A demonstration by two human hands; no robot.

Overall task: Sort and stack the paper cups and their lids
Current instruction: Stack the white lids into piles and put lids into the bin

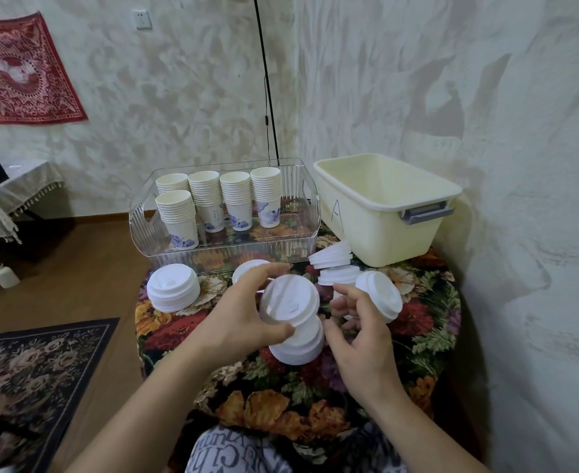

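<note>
Left hand: the left hand [247, 312] grasps a white plastic lid [290, 299] by its rim, thumb near, fingers far, and keeps it tilted above a short lid stack [298, 343] on the counter [428, 322].
Right hand: the right hand [356, 327] is released, with fingers loosely bent, just beside the stack; it holds nothing.
Other lids: a neat pile [174, 286] lies at the left, loose lids [336, 264] lie near the cream bin [383, 206], and one more [380, 298] is behind the right hand.
Cups: the paper cups [220, 199] stand in nested stacks inside the clear tray [138, 213] at the far side.
Handling: the lids look very light, thin and a little flexible, so they probably slip or tip easily. I judge the rim is the best place to take hold.
Risk: a hard squeeze could bend a lid, and a tilted lid may not seat on the stack.
</note>
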